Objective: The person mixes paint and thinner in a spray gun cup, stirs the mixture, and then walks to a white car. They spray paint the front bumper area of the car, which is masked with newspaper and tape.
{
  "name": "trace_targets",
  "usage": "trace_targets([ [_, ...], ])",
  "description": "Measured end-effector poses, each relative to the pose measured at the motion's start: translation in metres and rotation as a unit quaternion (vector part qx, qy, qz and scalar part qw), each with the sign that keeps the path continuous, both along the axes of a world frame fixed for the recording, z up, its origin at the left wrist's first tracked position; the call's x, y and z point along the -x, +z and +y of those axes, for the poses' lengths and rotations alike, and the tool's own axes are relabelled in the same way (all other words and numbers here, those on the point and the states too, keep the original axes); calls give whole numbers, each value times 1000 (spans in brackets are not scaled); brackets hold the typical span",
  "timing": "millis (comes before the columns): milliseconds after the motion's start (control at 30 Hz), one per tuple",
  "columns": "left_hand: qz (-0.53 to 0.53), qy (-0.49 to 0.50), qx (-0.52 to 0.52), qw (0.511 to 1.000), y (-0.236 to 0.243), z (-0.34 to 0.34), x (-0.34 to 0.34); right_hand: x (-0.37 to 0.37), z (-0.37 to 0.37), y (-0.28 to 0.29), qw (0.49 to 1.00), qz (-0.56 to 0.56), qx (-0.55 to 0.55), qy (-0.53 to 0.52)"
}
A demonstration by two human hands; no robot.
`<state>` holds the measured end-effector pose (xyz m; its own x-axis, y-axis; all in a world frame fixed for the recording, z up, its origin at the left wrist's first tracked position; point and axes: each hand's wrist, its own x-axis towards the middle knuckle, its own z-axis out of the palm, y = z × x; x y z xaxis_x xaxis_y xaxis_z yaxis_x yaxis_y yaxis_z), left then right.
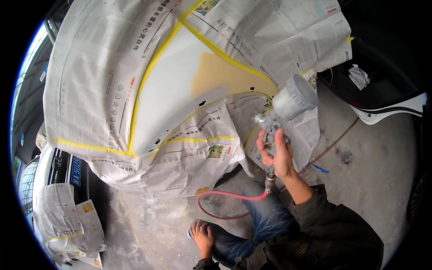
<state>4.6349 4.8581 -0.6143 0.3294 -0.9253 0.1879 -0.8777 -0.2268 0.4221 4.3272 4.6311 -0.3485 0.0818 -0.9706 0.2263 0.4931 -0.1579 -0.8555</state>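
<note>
My right hand (281, 155) is wrapped round the handle of a spray gun (271, 125). A grey paint cup (294, 96) sits tilted on top of it, and the nozzle points left toward a car fender (164, 81). That fender is white with a tan patch toward its right end, framed by yellow masking tape (155, 60) and newspaper (103, 58). From the gun's base a red air hose (216, 192) loops down to the left. Resting on my knee, my left hand (202, 234) holds nothing, its fingers laid out.
Masking newspaper (198, 166) also hangs over the wheel area below the fender. At left is a white car front (49, 164) with papers on it. A dark open car door (382, 85) stands at right. A blue scrap (321, 169) lies on the concrete floor (148, 225).
</note>
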Motion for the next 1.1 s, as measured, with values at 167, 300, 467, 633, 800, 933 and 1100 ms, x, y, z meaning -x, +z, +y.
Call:
trace_targets([
  [167, -14, -12, 8, 1000, 5, 5, 3, -4, -9, -9, 986, -29, 31, 159],
  [300, -30, 6, 5, 1000, 2, 9, 7, -2, -22, -20, 989, -50, -33, 135],
  [467, -40, 19, 5, 999, 0, 11, 14, 17, -35, -28, 993, -82, -38, 73],
  [633, -29, 20, -3, 999, 4, 14, 19, 43, -49, -36, 995, -92, -48, 13],
  [800, -48, 33, -24, 998, 7, 20, 23, 64, -63, -59, 988, -124, -95, -11],
  [933, -62, 30, -27, 997, 9, 21, 26, 82, -73, -77, 984, -132, -118, -36],
  [1100, -65, 40, -31, 997, 7, 32, 25, 101, -87, -105, 972, -152, -170, -57],
])
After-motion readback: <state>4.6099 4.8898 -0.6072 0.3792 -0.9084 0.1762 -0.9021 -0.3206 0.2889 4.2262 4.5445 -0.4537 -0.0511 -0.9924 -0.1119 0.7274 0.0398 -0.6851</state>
